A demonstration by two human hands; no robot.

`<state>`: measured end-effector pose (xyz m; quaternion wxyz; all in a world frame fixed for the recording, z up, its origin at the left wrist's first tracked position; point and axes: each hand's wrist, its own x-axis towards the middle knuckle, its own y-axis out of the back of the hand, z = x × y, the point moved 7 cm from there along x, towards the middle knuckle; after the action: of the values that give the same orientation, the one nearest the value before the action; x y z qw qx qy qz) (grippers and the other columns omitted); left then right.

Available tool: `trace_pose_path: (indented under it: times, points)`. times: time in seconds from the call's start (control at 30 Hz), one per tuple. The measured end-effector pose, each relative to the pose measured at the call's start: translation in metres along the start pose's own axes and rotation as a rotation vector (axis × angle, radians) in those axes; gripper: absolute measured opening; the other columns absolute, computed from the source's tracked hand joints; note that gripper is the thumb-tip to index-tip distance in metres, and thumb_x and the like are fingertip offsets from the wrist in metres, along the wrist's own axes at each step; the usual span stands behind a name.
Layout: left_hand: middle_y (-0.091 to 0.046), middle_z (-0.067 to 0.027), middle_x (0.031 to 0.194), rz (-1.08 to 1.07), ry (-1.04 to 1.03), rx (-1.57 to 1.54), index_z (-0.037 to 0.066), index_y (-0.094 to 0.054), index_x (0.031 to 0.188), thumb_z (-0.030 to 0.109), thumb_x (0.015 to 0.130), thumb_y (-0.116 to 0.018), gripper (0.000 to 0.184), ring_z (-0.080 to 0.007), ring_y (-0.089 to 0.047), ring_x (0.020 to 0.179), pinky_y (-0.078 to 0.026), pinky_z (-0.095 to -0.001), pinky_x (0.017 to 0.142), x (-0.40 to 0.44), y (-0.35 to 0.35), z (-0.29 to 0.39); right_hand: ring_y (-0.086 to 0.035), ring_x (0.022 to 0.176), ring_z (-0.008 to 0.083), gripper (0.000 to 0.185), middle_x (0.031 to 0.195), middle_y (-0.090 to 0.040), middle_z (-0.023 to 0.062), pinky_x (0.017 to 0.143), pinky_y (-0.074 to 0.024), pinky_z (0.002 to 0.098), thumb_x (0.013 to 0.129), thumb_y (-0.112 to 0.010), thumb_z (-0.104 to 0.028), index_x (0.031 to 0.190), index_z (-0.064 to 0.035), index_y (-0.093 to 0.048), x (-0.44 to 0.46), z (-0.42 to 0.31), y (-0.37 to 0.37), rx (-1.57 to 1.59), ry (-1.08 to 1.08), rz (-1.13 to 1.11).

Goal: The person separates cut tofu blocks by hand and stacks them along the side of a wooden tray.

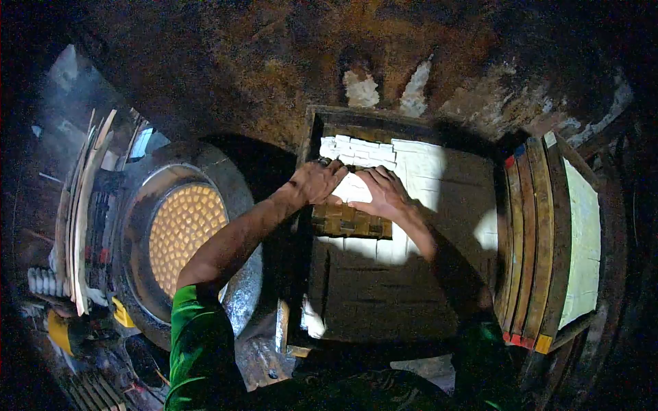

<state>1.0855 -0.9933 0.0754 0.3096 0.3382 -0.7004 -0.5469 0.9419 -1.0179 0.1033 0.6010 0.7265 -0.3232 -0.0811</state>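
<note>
White blocks (418, 161) lie in rows in a wooden tray (404, 118), with a bare patch of woven base (349, 222) showing among them. Over that patch, my left hand (319, 182) and my right hand (385, 194) close in from both sides on a small group of white pieces (355, 188). The fingers of both hands press against these pieces. Just beyond them, another stack of white pieces (356, 149) rests near the tray's far left corner.
To the left is a large round pan (140, 226) holding many golden-brown pieces (185, 236). Stacked wooden frames (541, 240) with a white-filled one (581, 240) stand at the right. Wooden slats (83, 212) stand left of the pan, above a yellow object (123, 313).
</note>
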Motion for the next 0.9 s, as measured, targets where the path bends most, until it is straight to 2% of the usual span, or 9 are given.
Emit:
trace_pose_path:
  times: [0.07, 0.2, 0.4, 0.5, 0.57, 0.63, 0.67, 0.77, 0.9]
  points:
    - [-0.054, -0.0182, 0.126, -0.236, 0.041, -0.116, 0.003, -0.041, 0.135, 0.062, 0.085, -0.046, 0.078, -0.0295, -0.064, 0.096, -0.054, -0.0436, 0.075, 0.005, 0.028, 0.005, -0.052, 0.107, 0.0289, 0.073, 0.112, -0.059, 0.0112, 0.092, -0.0423, 0.0409, 0.069, -0.073, -0.052, 0.121, -0.0041, -0.054, -0.003, -0.003, 0.002, -0.011, 0.037, 0.019]
    - [-0.053, -0.0181, 0.127, -0.216, 0.063, -0.076, 0.003, -0.039, 0.136, 0.061, 0.082, -0.052, 0.081, -0.0309, -0.064, 0.095, -0.053, -0.0461, 0.074, 0.002, 0.013, 0.008, -0.051, 0.108, 0.0310, 0.079, 0.117, -0.057, 0.0125, 0.092, -0.0415, 0.0437, 0.069, -0.071, -0.057, 0.125, -0.0045, -0.051, -0.004, -0.004, 0.001, -0.066, 0.034, -0.020]
    - [-0.039, -0.0184, 0.140, -0.134, 0.233, -0.024, 0.006, -0.021, 0.146, 0.060, 0.083, -0.054, 0.089, -0.0322, -0.040, 0.127, -0.030, -0.0475, 0.105, -0.019, 0.077, 0.022, -0.042, 0.116, 0.0345, 0.077, 0.132, -0.045, 0.0180, 0.098, -0.0348, 0.0480, 0.084, -0.058, -0.054, 0.134, 0.0019, -0.041, -0.018, -0.028, 0.041, -0.236, 0.058, -0.058]
    - [-0.054, -0.0193, 0.124, -0.011, 0.354, -0.208, 0.005, -0.047, 0.128, 0.054, 0.086, -0.053, 0.065, -0.0332, -0.051, 0.116, -0.038, -0.0506, 0.098, -0.053, 0.084, 0.054, -0.043, 0.118, 0.0381, 0.064, 0.130, -0.046, 0.0226, 0.100, -0.0335, 0.0499, 0.089, -0.054, -0.042, 0.134, 0.0022, -0.041, -0.073, -0.022, 0.031, -0.062, -0.165, -0.016]
    - [-0.063, -0.0171, 0.103, -0.051, 0.422, -0.251, 0.007, -0.062, 0.108, 0.044, 0.088, -0.054, 0.043, -0.0307, -0.061, 0.099, -0.043, -0.0510, 0.091, -0.075, 0.084, 0.091, -0.043, 0.120, 0.0407, 0.054, 0.129, -0.048, 0.0254, 0.103, -0.0331, 0.0494, 0.092, -0.050, -0.031, 0.133, 0.0029, -0.042, -0.095, -0.064, 0.036, -0.098, -0.154, -0.322]
    - [-0.065, -0.0148, 0.091, -0.320, 0.424, -0.457, 0.010, -0.068, 0.098, 0.034, 0.088, -0.054, 0.030, -0.0266, -0.064, 0.082, -0.045, -0.0527, 0.083, -0.078, 0.057, 0.116, -0.040, 0.126, 0.0440, 0.052, 0.137, -0.045, 0.0233, 0.104, -0.0343, 0.0510, 0.090, -0.050, -0.027, 0.132, 0.0032, -0.043, -0.116, -0.068, 0.000, -0.113, -0.212, -0.398]
    - [-0.064, -0.0155, 0.093, -0.072, 0.282, -0.131, 0.011, -0.068, 0.096, 0.027, 0.087, -0.052, 0.025, -0.0265, -0.064, 0.077, -0.044, -0.0540, 0.079, -0.080, 0.059, 0.131, -0.040, 0.125, 0.0447, 0.052, 0.136, -0.045, 0.0247, 0.105, -0.0340, 0.0504, 0.091, -0.049, -0.026, 0.132, 0.0039, -0.043, -0.114, -0.080, 0.004, -0.119, -0.221, -0.417]
    - [-0.061, -0.0169, 0.094, 0.182, 0.250, -0.210, 0.005, -0.067, 0.094, 0.026, 0.086, -0.049, 0.029, -0.0330, -0.060, 0.090, -0.043, -0.0541, 0.078, -0.078, 0.048, 0.137, -0.045, 0.118, 0.0447, 0.049, 0.128, -0.049, 0.0284, 0.103, -0.0355, 0.0495, 0.090, -0.048, -0.024, 0.127, 0.0084, -0.046, -0.116, -0.091, -0.003, -0.114, -0.206, -0.271]
    - [-0.059, -0.0210, 0.099, 0.257, 0.265, -0.223, 0.006, -0.063, 0.102, 0.032, 0.086, -0.048, 0.034, -0.0353, -0.057, 0.095, -0.044, -0.0518, 0.079, -0.074, 0.038, 0.130, -0.053, 0.103, 0.0407, 0.049, 0.115, -0.056, 0.0286, 0.097, -0.0391, 0.0491, 0.086, -0.055, -0.018, 0.123, 0.0125, -0.046, -0.115, -0.100, 0.000, -0.203, -0.085, -0.389]
